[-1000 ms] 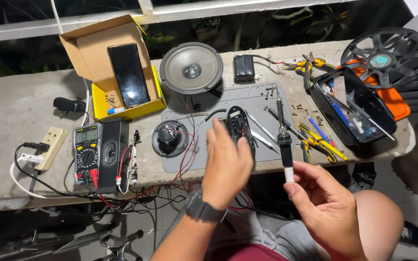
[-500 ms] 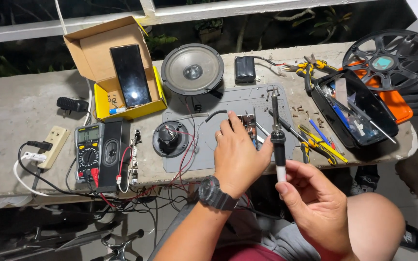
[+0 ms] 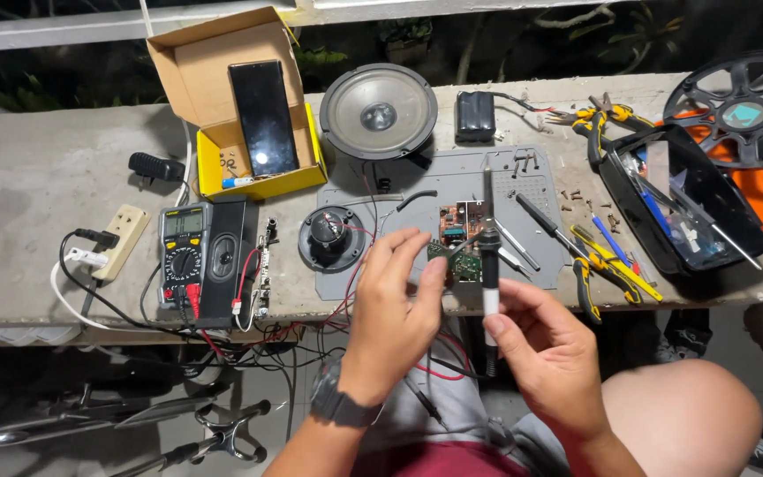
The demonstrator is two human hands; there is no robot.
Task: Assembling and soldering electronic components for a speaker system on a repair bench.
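Note:
My left hand [image 3: 395,305] hovers over the front of the grey work mat [image 3: 523,190], fingertips pinching a thin strand of solder wire beside a small circuit board [image 3: 458,231] that lies on the mat. My right hand [image 3: 545,349] grips a soldering iron [image 3: 489,265] upright by its black and white handle, the metal tip pointing away from me above the board. A black watch sits on my left wrist. Red and black wires trail from the board toward the table's front edge.
On the concrete bench: a multimeter [image 3: 183,256], a small black speaker [image 3: 333,237], a large speaker cone [image 3: 379,112], an open cardboard box holding a phone [image 3: 262,115], a battery pack [image 3: 475,115], pliers [image 3: 607,265], a black tool case [image 3: 682,208], a power strip [image 3: 117,238].
My left hand has slid down off the circuit board toward me, uncovering it. The soldering iron in my right hand stays upright, close beside that hand.

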